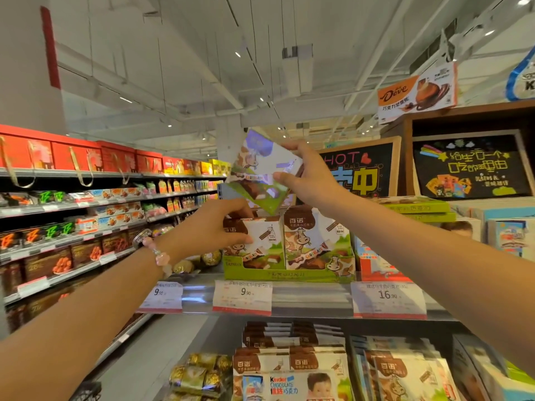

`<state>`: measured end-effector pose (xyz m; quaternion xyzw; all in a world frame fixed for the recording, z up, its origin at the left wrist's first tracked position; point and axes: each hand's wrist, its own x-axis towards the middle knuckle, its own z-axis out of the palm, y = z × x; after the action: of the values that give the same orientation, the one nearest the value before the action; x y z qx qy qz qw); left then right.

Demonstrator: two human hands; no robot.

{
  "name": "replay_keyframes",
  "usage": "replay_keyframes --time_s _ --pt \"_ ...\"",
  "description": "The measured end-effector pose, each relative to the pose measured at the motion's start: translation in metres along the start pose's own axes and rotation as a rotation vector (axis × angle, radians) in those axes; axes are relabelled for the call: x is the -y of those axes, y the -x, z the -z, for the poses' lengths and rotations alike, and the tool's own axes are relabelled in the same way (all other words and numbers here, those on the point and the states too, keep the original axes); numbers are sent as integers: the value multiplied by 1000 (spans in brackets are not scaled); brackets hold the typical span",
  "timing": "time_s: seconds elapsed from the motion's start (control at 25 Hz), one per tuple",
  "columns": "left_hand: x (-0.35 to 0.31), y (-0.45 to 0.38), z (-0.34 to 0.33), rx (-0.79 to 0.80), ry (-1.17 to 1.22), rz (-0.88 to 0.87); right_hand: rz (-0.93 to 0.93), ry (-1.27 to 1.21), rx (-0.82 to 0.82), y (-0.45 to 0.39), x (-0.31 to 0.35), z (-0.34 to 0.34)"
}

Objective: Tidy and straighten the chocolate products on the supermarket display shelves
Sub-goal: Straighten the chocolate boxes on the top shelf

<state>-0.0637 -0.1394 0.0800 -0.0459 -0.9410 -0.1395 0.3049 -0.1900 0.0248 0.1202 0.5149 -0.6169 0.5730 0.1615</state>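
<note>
A green display tray (254,270) on the top shelf holds upright cow-print chocolate packs (312,235). My right hand (307,175) pinches one such chocolate pack (260,169) by its right edge and holds it tilted in the air above the tray. My left hand (214,227) grips the top of the leftmost chocolate pack in the tray (260,241), with the thumb on its front face. On the lower shelf lie more cow-print packs (289,360) in stacks.
Price tags (242,296) line the shelf edge. Gold-wrapped chocolates (199,374) and a Kinder box (289,383) sit on the lower shelf. Green flat boxes (422,209) and blue boxes (509,235) stand to the right. A long aisle of shelves (86,227) runs on the left.
</note>
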Motion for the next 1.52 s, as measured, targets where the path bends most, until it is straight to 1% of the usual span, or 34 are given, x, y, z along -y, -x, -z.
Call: replay_keyframes --time_s 0.16,0.24,0.4,0.44,0.52,0.6,0.68,0.72,0.8,0.84,0.88,0.96,1.0,1.04,1.12,1.2,1.28,1.36,1.52 --pt "2 3 -3 -76 -40 -38 -22 145 274 3 -11 -11" --pt "4 4 -3 -97 -85 -63 -16 231 362 1 -13 -17" --pt "9 2 -1 -127 -227 -98 -104 260 390 0 -16 -21" --pt "9 1 -1 -115 -219 -91 -99 305 405 1 -17 -20" --pt "8 -1 -3 -55 -118 -51 -82 410 437 2 -17 -17" --pt "9 -2 -5 -14 -41 -11 -99 479 508 5 -10 -16" --pt "8 -5 -6 15 -65 13 -105 540 571 10 -7 -14" --pt "7 -8 -5 33 -110 21 -113 540 563 9 -4 -6" --pt "0 -17 -4 67 -256 26 -130 503 422 2 8 23" --pt "-6 -21 -6 76 -324 15 -163 534 354 -4 14 44" --pt "-13 -26 -9 83 -359 -4 -231 612 321 -11 18 68" --pt "-29 -37 -20 104 -313 -59 -467 806 381 -18 22 115" --pt "-37 -43 -27 118 -266 -84 -596 859 418 -17 20 134" --pt "-43 -49 -34 132 -227 -98 -717 879 419 -14 16 149" --pt "-52 -60 -43 167 -193 -66 -926 912 359 -7 6 165" --pt "-53 -67 -46 198 -229 -28 -1085 923 388 -3 -1 167" --pt "-52 -70 -47 218 -246 -33 -1149 857 440 -3 -7 164" --pt "-50 -70 -48 227 -233 -43 -1153 811 451 -5 -11 161" --pt "-49 -69 -46 184 -199 -36 -1197 723 467 -3 -12 160"
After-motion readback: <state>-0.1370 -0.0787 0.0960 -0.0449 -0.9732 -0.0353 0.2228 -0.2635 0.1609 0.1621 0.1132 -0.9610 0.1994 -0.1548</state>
